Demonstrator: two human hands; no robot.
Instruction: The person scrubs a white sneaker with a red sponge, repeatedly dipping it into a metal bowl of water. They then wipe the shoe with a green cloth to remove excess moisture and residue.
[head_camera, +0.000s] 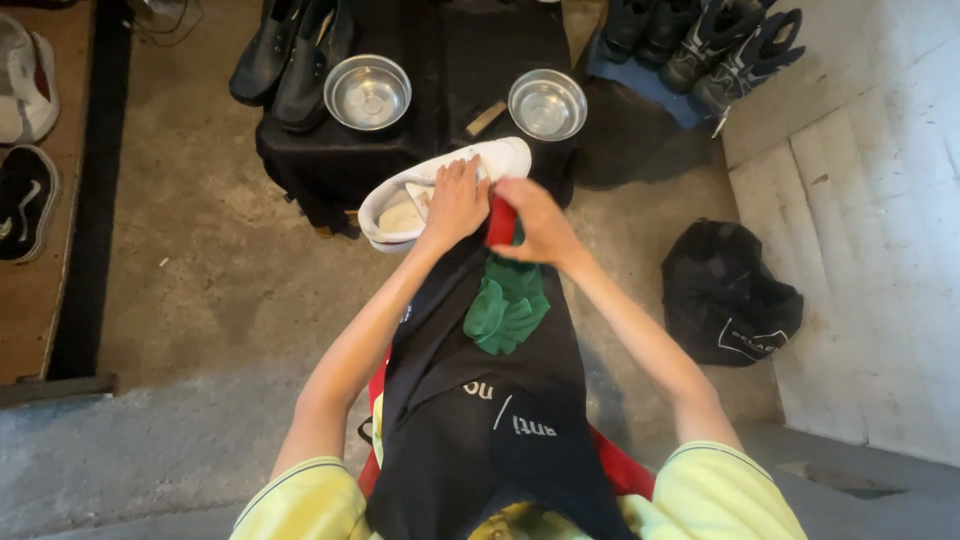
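The left hand presses flat on a smooth white sneaker, while the right hand clasps a small red object just beside it; a crumpled green cloth lies below the sneaker, two round steel bowls beyond

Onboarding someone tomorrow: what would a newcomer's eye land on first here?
The white sneaker at centre, lying at the edge of a black-draped stand, with the left hand pressed on it and the right hand gripping something red beside it. A green cloth lies on the black apron just below. Two shiny metal bowls sit on the stand behind the shoe.
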